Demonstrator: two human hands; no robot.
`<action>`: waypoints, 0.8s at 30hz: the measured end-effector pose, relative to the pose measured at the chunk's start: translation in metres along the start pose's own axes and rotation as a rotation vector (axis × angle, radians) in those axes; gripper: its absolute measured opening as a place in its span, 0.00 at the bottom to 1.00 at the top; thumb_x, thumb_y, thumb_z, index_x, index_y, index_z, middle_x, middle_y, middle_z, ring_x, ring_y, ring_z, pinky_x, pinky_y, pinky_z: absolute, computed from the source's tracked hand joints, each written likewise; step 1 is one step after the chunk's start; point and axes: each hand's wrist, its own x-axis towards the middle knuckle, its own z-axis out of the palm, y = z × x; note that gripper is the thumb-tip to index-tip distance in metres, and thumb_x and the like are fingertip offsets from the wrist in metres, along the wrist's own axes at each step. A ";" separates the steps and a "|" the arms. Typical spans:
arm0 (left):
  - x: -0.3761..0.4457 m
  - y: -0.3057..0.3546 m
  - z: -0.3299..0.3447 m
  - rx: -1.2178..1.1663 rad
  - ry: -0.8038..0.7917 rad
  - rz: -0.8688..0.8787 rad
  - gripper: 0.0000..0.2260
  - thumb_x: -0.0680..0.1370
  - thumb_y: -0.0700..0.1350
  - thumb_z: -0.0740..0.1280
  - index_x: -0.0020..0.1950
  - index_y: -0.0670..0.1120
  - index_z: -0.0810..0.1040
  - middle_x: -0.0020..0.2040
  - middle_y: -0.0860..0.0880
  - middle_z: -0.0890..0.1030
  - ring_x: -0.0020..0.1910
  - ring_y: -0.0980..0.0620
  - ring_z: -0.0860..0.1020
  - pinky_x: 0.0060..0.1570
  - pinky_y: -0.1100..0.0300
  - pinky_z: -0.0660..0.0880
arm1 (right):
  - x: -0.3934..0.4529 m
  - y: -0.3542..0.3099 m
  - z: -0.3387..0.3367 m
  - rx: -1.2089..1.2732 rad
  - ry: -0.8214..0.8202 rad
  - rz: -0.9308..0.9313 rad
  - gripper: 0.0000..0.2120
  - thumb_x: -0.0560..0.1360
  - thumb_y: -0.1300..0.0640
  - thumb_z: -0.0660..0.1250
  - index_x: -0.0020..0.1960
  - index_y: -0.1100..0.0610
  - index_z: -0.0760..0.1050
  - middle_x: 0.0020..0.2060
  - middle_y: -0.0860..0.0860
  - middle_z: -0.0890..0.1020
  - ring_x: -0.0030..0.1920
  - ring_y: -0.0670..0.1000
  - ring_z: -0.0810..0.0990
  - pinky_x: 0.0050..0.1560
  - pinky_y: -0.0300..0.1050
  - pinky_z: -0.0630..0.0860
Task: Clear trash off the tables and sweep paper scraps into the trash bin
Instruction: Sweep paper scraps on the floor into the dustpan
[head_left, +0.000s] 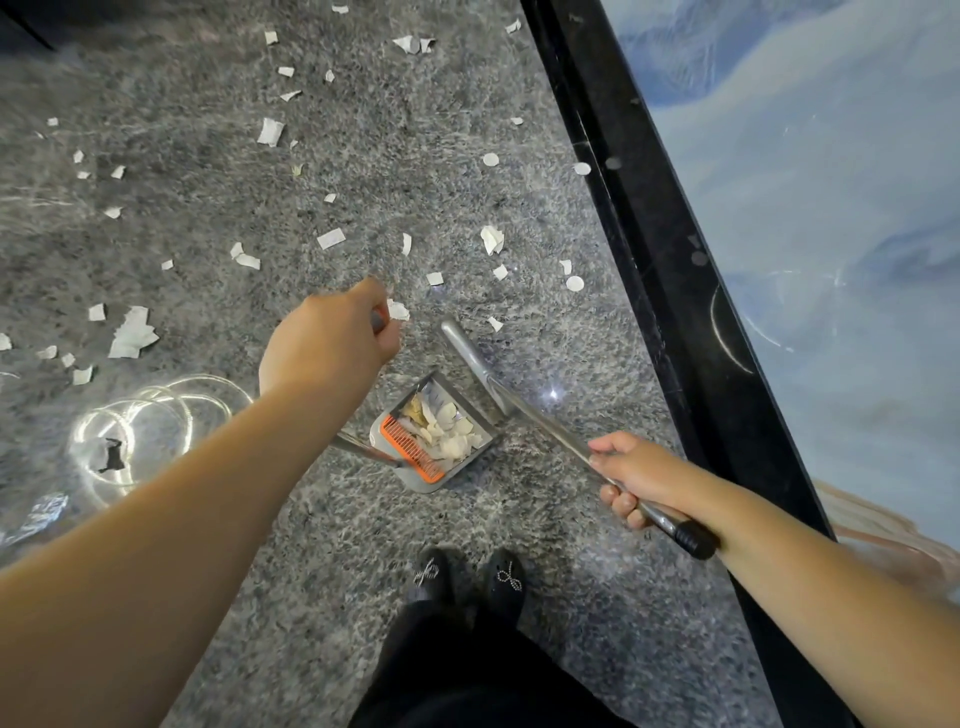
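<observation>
White torn paper scraps (447, 434) heaped in a grey plastic dustpan with an orange comb edge (435, 434), low on the speckled grey stone floor (311, 519), between both hands. Left hand (332, 338) curled round the dustpan's metal handle; right hand (631, 475) gripping a silver metal broom pole (519, 410). More scraps strewn beyond.

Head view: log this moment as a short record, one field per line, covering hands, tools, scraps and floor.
left hand: left hand grips the dustpan handle
right hand: right hand grips the broom pole near its black end cap
dustpan: dustpan sits on the floor, holding a pile of paper scraps, orange comb along one edge
loose scraps: paper scraps scattered across the floor ahead and to the left
floor: grey speckled floor
other: clear plastic bag lies at left
</observation>
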 end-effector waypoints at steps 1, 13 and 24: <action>0.000 -0.002 -0.001 -0.009 -0.001 -0.002 0.06 0.80 0.52 0.63 0.50 0.50 0.74 0.35 0.47 0.77 0.34 0.44 0.76 0.28 0.58 0.67 | 0.000 -0.005 -0.002 0.003 0.012 -0.013 0.10 0.83 0.57 0.56 0.63 0.50 0.65 0.31 0.53 0.69 0.20 0.44 0.64 0.20 0.35 0.63; 0.062 -0.025 -0.024 -0.117 -0.023 0.006 0.06 0.78 0.52 0.66 0.45 0.51 0.74 0.35 0.48 0.79 0.35 0.45 0.75 0.34 0.56 0.72 | 0.027 -0.089 -0.019 0.077 0.151 -0.063 0.10 0.83 0.57 0.55 0.63 0.50 0.65 0.31 0.54 0.69 0.19 0.44 0.64 0.20 0.34 0.63; 0.171 0.014 -0.038 -0.089 -0.025 0.056 0.05 0.79 0.49 0.66 0.48 0.49 0.75 0.36 0.45 0.79 0.38 0.40 0.76 0.35 0.53 0.74 | 0.070 -0.172 -0.072 0.145 0.195 -0.093 0.07 0.83 0.59 0.56 0.59 0.51 0.65 0.31 0.54 0.67 0.17 0.43 0.64 0.20 0.32 0.62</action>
